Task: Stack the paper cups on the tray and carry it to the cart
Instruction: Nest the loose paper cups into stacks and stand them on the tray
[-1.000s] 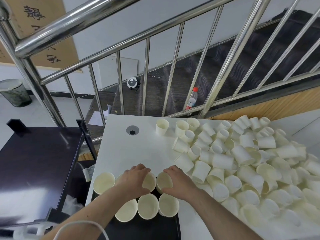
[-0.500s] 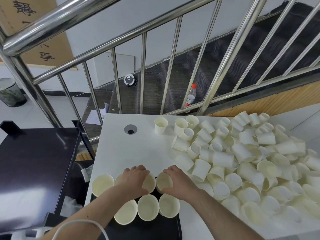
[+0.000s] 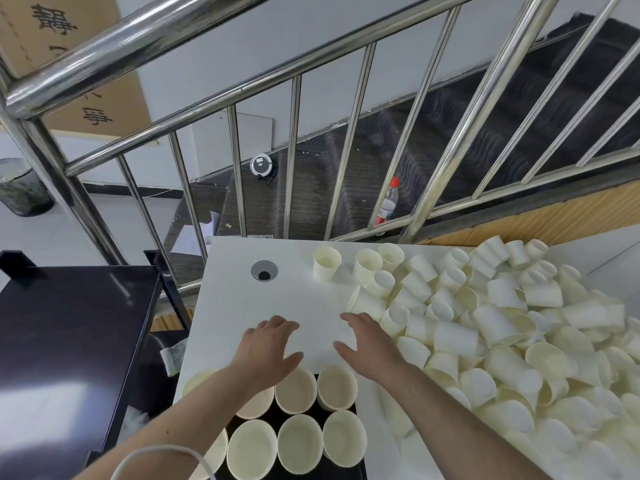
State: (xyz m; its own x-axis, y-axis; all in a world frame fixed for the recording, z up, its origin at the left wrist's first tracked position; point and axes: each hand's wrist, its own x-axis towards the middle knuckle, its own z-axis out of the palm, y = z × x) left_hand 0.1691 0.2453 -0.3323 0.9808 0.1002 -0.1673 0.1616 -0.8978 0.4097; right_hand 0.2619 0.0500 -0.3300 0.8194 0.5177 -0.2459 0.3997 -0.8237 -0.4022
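A: Where are the hands?

B: Both are over the white table [image 3: 287,292], just beyond the tray [image 3: 346,410]. The left hand [image 3: 268,344] and right hand [image 3: 369,344] are near each other, palms down, fingers spread and relaxed. Neither holds anything.

A: And the cups?

B: Upright cups [image 3: 298,448] stand in rows on the tray, mouths up, rims touching their neighbours. The row farthest up the tray sits just under the wrists; the left wrist covers part of one cup. No finger is touching a cup.

A: The rest of them?

B: A big loose pile [image 3: 502,327] lies right of the tray, filling that side of the table. Most are tipped over, a few stand upright at the far edge. The nearest cup of the pile is just beside the right hand's fingertips; I cannot tell whether they touch.

A: The cart?

B: The cart [image 3: 69,327], dark-topped, is left of the tray, beside the table's edge. A steel railing [image 3: 294,161] runs beyond the table.
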